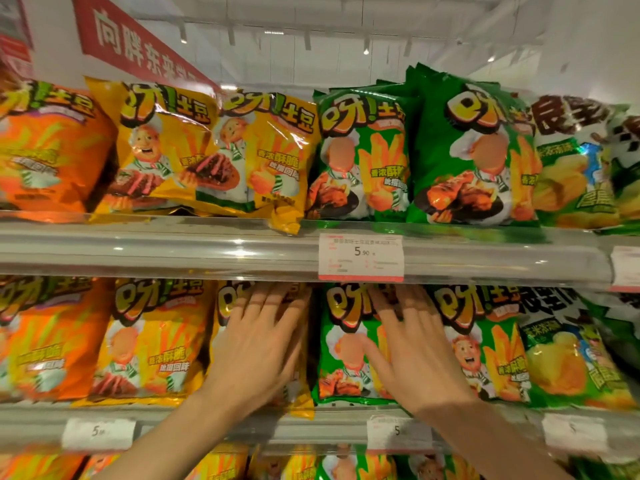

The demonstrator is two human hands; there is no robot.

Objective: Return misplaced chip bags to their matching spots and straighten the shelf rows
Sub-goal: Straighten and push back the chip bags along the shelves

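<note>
On middle shelf (pixel 311 433) | our left hand (pixel 256 344) flat on yellow bag (pixel 225 358), right hand (pixel 412 351) flat on green bag (pixel 343 362) | we should press both back evenly.

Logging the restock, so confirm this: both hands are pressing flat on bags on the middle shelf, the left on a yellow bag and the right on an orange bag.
One detail is wrong. In the head view the right hand lies flat on a green bag, not an orange one. The left hand does press a yellow bag, both on the middle shelf.
</note>
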